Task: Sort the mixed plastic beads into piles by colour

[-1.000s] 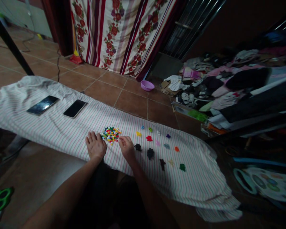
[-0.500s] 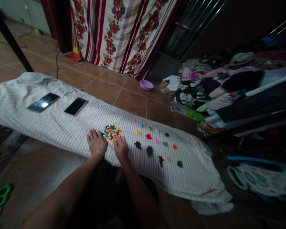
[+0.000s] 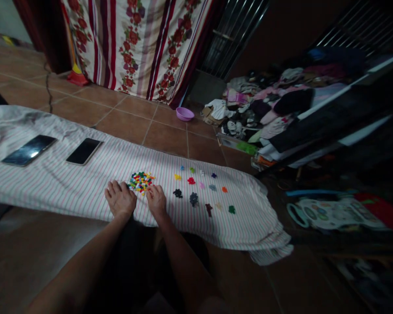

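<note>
Left of the multicoloured pile [image 3: 140, 180], your left hand [image 3: 120, 199] lies spread. Right of it, your right hand [image 3: 157, 202] is pinched, contents indiscernible.

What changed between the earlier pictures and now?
The right hand moved left, fingertips now at the pile's near right edge; any grip is unclear. The view swung right. The left hand stayed flat beside the pile; phones and clusters stayed put.
</note>
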The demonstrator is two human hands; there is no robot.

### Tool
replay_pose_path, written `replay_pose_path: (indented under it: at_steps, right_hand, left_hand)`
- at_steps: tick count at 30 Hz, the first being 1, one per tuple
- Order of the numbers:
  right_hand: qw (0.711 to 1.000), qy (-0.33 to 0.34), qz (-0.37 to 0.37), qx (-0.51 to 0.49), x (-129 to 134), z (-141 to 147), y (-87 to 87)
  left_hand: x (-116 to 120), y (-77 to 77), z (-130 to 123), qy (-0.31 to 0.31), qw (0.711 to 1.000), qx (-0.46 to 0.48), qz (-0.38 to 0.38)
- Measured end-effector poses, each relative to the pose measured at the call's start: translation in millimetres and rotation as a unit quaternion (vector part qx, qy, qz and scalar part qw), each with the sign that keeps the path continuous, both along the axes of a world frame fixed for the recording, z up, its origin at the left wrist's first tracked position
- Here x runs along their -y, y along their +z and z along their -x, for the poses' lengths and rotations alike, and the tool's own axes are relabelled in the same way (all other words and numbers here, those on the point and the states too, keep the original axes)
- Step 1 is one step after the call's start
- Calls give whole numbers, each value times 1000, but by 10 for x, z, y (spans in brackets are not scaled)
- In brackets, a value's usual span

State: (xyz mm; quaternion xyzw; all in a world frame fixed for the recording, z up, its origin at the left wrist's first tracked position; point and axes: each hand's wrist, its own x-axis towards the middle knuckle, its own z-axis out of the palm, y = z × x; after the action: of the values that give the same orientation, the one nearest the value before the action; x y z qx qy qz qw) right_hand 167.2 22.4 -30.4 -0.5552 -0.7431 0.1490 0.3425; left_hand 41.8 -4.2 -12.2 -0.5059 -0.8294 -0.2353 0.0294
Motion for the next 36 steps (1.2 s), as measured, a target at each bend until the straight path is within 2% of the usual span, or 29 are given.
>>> replay_pose_path:
  at_steps: [16, 23, 29, 36]
  right_hand:
    - [998, -47, -22, -41, 77, -28, -19]
    - [998, -38, -13, -56, 206, -155, 79]
    - [997, -43, 4, -64, 255, -555, 255]
    - [988, -108, -32, -108, 213, -1287, 359]
  left_hand:
    - [23, 26, -19, -2, 1000, -11, -29]
    - [20, 6, -16, 0, 1000, -16, -21]
    - [25, 38, -25, 1, 1000, -18, -8]
    - [32, 19, -22, -1, 1000, -27, -7]
